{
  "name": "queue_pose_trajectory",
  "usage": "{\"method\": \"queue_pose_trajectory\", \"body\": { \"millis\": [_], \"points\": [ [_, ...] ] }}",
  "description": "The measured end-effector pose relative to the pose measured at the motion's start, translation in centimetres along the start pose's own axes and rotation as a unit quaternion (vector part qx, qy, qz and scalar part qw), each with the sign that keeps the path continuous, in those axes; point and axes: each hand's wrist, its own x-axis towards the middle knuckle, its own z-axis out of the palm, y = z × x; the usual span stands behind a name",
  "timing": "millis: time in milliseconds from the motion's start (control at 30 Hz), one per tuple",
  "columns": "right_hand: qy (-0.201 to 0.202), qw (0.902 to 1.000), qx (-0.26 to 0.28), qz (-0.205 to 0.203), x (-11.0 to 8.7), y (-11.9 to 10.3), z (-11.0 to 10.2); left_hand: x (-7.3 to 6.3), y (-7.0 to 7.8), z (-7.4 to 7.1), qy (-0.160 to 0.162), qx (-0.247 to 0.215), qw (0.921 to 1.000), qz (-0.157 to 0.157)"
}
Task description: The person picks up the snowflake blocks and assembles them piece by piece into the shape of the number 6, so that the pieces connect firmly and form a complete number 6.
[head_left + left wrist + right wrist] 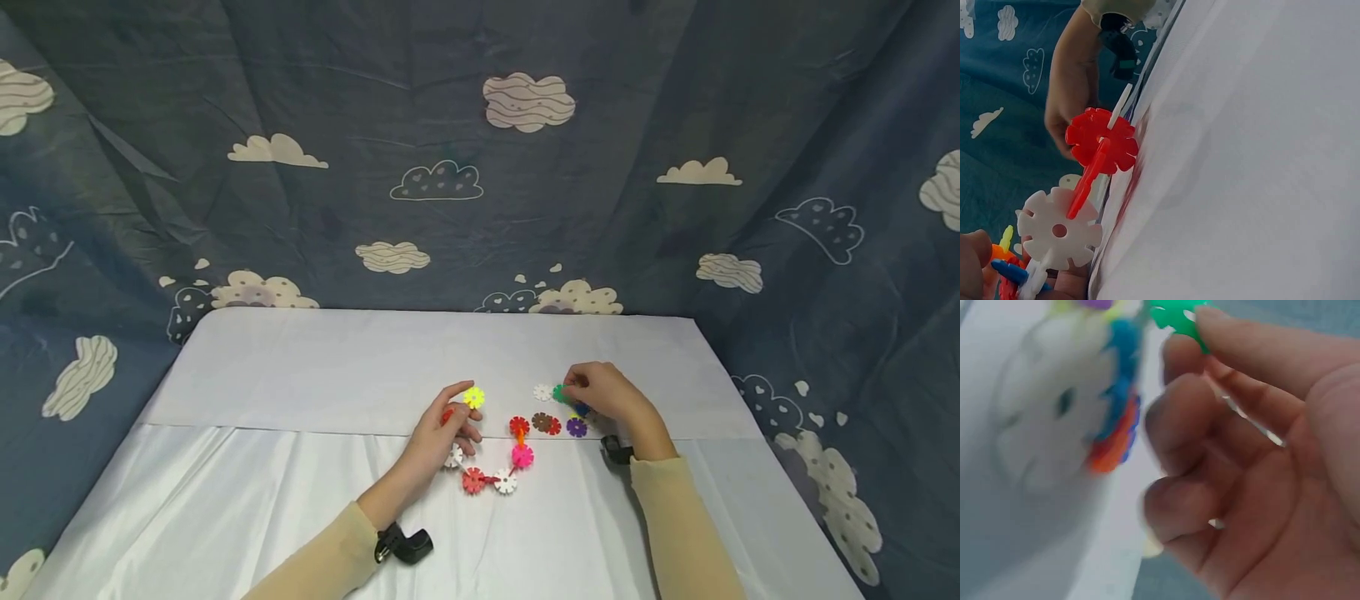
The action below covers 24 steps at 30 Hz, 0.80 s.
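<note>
My left hand holds one end of a chain of notched plastic flower discs, a yellow disc by its fingertips. The chain curves right through a coral-red disc, a white disc and a pink disc. In the left wrist view, a white disc and a red disc hang beyond the fingers, slotted together edge to edge. Between thumb and index finger my right hand pinches a green disc. Its other fingers curl loosely.
Near the right hand lie loose discs: a white one, a brown one and a purple one, with more partly hidden under the hand. White cloth covers the table. A dark cloud-patterned curtain stands behind and at both sides.
</note>
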Motion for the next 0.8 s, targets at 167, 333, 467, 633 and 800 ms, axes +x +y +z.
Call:
{"method": "queue_pose_trajectory", "body": {
  "millis": [167,333,467,633,800],
  "points": [
    [0.029,0.9961,0.054,-0.064,-0.6,-3.9,0.8,0.0,-0.2,0.0,0.002,0.003,1.0,-0.001],
    [0.034,0.9886,0.032,-0.143,-1.0,-7.4,2.3,0.0,-0.1,0.1,-0.003,0.006,1.0,-0.002],
    [0.043,0.9855,0.02,-0.163,-1.1,-8.4,3.2,0.0,-0.1,0.1,-0.008,0.008,0.9999,-0.004],
    [0.048,0.9825,0.013,-0.18,-1.2,-8.8,3.5,0.0,0.0,0.1,-0.01,0.012,0.9999,-0.002],
    [0.056,0.979,0.017,-0.196,-1.0,-8.8,3.6,0.1,0.1,0.1,-0.004,0.009,0.9999,-0.002]
  ]
}}
